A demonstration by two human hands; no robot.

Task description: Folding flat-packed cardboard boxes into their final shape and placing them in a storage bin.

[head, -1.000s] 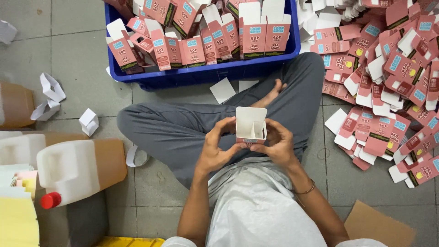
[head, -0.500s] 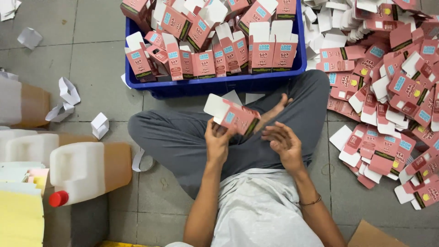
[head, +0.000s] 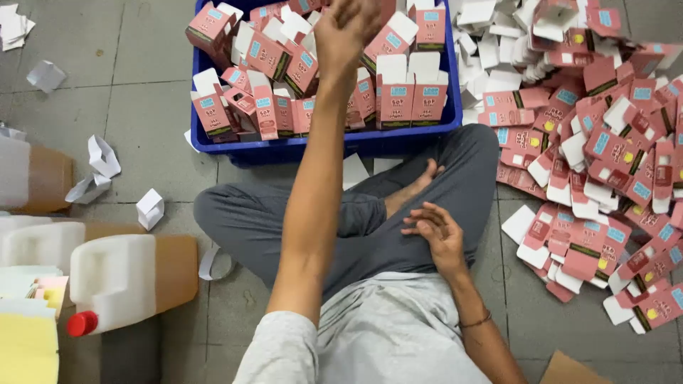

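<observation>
Head view shows us sitting cross-legged on the tiled floor. Our left hand (head: 346, 28) is stretched out toward twelve o'clock, over the blue crate (head: 320, 146) packed with folded pink cartons (head: 284, 78); its fingers are loosely curled and blurred, and we cannot tell whether they grip anything. Our right hand (head: 435, 235) rests on our lap near the centre, palm up, fingers spread and holding nothing. At three o'clock a heap of flat pink carton blanks (head: 605, 149) covers the floor just beside our right knee. At eight o'clock a white jug with a red cap (head: 117, 281) lies on its side, with scraps of white card (head: 103, 167) near it at nine o'clock.
</observation>
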